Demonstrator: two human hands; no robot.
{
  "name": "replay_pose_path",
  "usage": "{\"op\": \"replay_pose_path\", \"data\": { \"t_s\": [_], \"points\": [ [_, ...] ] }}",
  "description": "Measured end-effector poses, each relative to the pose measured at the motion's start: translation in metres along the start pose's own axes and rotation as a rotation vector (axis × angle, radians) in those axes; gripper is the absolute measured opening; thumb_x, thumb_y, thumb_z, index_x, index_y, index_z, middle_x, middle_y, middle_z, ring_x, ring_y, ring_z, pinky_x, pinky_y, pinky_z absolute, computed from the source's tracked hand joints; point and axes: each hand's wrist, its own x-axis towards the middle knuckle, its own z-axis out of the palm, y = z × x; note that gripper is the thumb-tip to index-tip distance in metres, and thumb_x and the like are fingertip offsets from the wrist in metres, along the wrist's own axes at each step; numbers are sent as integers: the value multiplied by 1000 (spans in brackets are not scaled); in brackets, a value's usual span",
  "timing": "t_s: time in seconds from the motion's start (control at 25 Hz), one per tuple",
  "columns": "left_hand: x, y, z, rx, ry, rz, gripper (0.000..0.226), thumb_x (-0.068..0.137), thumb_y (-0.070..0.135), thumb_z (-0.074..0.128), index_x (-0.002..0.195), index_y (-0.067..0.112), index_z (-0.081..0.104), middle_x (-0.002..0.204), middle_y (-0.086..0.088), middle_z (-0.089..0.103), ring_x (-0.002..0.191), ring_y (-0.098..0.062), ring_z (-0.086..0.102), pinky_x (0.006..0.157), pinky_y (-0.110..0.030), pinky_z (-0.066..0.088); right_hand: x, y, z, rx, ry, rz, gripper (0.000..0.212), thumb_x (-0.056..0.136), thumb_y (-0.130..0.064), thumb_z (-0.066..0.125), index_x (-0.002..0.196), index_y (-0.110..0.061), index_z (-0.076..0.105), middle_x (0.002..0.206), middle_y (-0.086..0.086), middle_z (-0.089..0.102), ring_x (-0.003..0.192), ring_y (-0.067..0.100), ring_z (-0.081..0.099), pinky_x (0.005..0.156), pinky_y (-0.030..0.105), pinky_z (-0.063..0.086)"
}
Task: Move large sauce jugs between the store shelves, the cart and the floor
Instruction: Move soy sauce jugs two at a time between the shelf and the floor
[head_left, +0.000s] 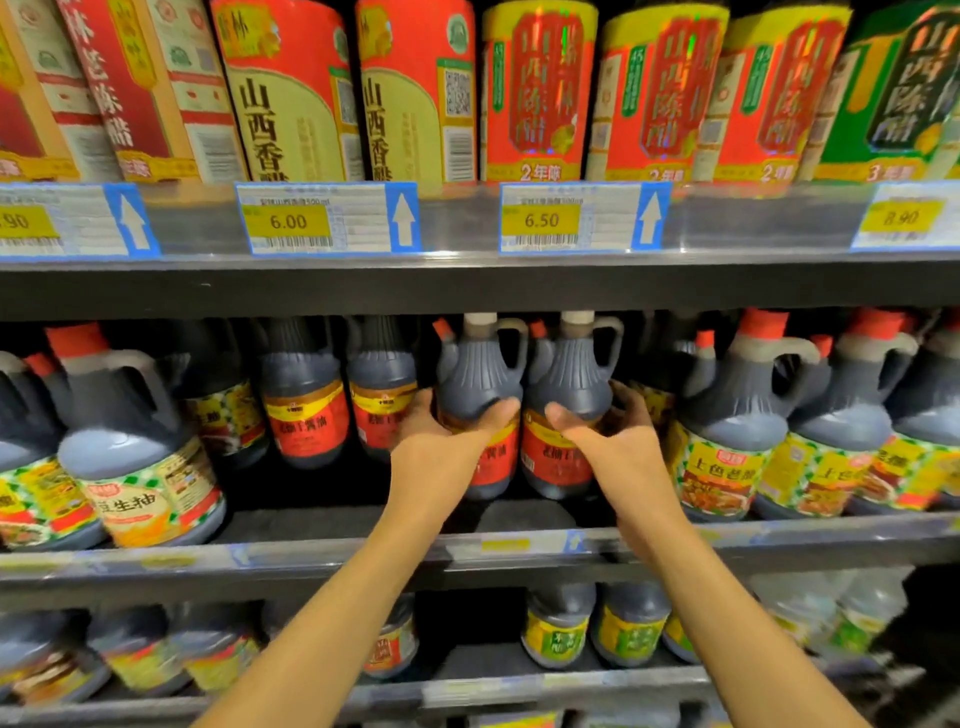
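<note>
Left hand: your left hand (441, 441) wraps the left jug (480, 384), thumb across its near face at the top of the label, fingers curled round its left side.
Right hand: your right hand (618, 441) wraps the right jug (569, 389), thumb on its near face, fingers curled round its right side.
Jugs: two dark jugs with cream caps and red labels, upright, side by side and touching or nearly so, on the middle shelf (322, 556), set back from its near edge; you cannot tell whether their bases rest on the shelf.
Left neighbours: two more red-label jugs (306, 415) stand just left of your left hand, farther back; a checker-label jug (140, 467) with a red cap stands near the shelf edge, far left.
Right neighbours: red-capped jugs (737, 431) with yellow and green labels stand just right of your right hand, in a row running to the right edge.
Top shelf: tall bottles (291, 98) in red, yellow and green wrappers; price tags (288, 221) below them read 6.00 and 6.50.
Bottom shelf: smaller dark jugs (558, 623), blurred.
</note>
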Motion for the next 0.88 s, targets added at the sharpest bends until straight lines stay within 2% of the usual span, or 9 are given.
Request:
{"op": "replay_pose_path", "data": {
  "t_s": [0.12,0.24,0.36,0.6,0.68,0.76,0.88],
  "points": [
    [1,9,4,-73,29,-10,86,52,66,84,124,22,65,111,11,75,106,-7,70,98,-41,56,5,4,7,-1,65,14,80,70,-39,91,138,-21,52,123,-3,70,113,16,68,100,46,55],
    [-1,10,5,-97,40,-12,69,66,48,89,125,18,66,109,11,75,104,-5,70,98,-37,56,9,5,9,35,88,23,66,74,-31,90,131,-22,58,119,-3,72,110,17,69,100,48,56],
    [0,14,8,-116,55,-12,58,75,36,87,125,15,66,111,8,75,104,-5,69,98,-34,55,14,5,9,77,80,38,62,77,-27,89,130,-24,57,120,-3,71,110,17,69,100,47,55],
    [16,15,20,14,165,-23,65,73,48,85,125,14,66,120,-1,73,117,-23,65,104,-44,51,29,5,17,51,97,50,62,72,-32,90,122,-27,55,121,0,70,111,20,68,102,49,54],
    [21,17,25,32,191,-28,63,74,50,85,123,14,66,119,-1,73,116,-24,65,103,-43,51,36,3,21,13,114,45,73,58,-47,89,120,-27,56,119,1,71,110,22,69,100,51,55],
    [23,18,31,36,216,-24,62,74,51,84,123,16,66,120,1,73,117,-23,65,103,-41,51,43,3,24,-17,117,37,85,47,-57,83,121,-27,57,120,1,71,110,23,69,99,51,56],
    [28,20,37,15,231,-4,61,78,48,83,127,15,66,123,0,72,119,-21,63,100,-31,49,51,3,26,-14,118,57,92,49,-56,86,130,-20,59,122,1,71,110,22,69,99,50,56]
  ]
}}
